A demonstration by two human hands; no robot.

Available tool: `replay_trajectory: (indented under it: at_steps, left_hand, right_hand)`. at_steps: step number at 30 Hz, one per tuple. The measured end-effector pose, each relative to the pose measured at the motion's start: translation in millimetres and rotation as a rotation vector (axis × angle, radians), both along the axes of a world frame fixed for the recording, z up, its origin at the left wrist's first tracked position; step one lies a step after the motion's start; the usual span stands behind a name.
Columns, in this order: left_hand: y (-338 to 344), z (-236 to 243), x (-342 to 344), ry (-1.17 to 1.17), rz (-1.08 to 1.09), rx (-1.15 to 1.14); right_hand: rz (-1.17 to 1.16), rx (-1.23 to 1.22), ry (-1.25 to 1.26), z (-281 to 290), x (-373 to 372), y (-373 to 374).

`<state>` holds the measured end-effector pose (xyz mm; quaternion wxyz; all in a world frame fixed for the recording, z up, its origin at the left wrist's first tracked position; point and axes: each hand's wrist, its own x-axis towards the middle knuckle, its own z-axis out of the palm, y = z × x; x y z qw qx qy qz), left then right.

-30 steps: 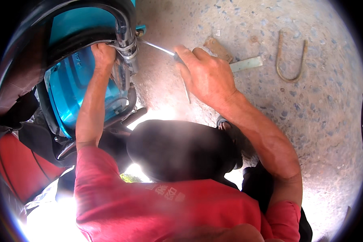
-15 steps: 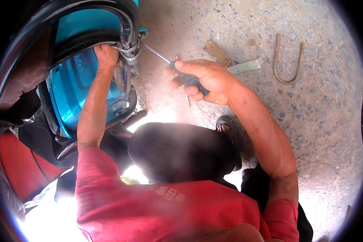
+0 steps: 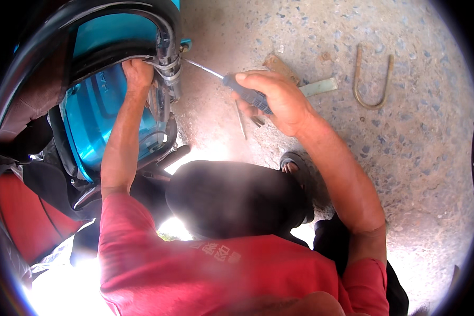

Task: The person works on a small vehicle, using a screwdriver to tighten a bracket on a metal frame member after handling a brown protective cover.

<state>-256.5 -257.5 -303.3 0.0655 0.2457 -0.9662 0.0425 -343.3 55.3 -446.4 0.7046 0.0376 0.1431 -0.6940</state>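
My right hand [image 3: 271, 97] is wrapped round the dark grey handle of a screwdriver [image 3: 250, 95]. Its thin metal shaft points left, and the tip meets the side of a black tube [image 3: 167, 45] close to a silver band clamp [image 3: 168, 67]. My left hand [image 3: 138, 73] reaches up to the black frame over a shiny blue panel [image 3: 97, 116], just left of that clamp. The fingers of this hand are hidden at the frame's edge, so what they touch does not show.
On the speckled concrete floor [image 3: 310, 31] lie a rusty U-shaped bolt [image 3: 373, 107], a brown metal piece [image 3: 282, 68], a pale flat strip [image 3: 319, 87] and a thin rod [image 3: 240, 121]. My knee [image 3: 231, 200] and sandalled foot [image 3: 295, 166] are below my right hand.
My right hand has shifted slightly right, and its fingers have moved on the screwdriver's handle. The tip stays beside the clamp; my left hand has barely moved.
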Motion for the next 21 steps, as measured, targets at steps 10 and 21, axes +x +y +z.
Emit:
replay_trajectory:
  at_steps: [10, 21]
  left_hand:
    - [12, -1, -9, 0.118, 0.075, 0.185]
    - [-8, -3, 0, -0.009, 0.002, 0.052]
  right_hand:
    - [-0.352, 0.101, 1.257, 7, 14, -4]
    - [-0.254, 0.172, 0.787, 9, 23, -6]
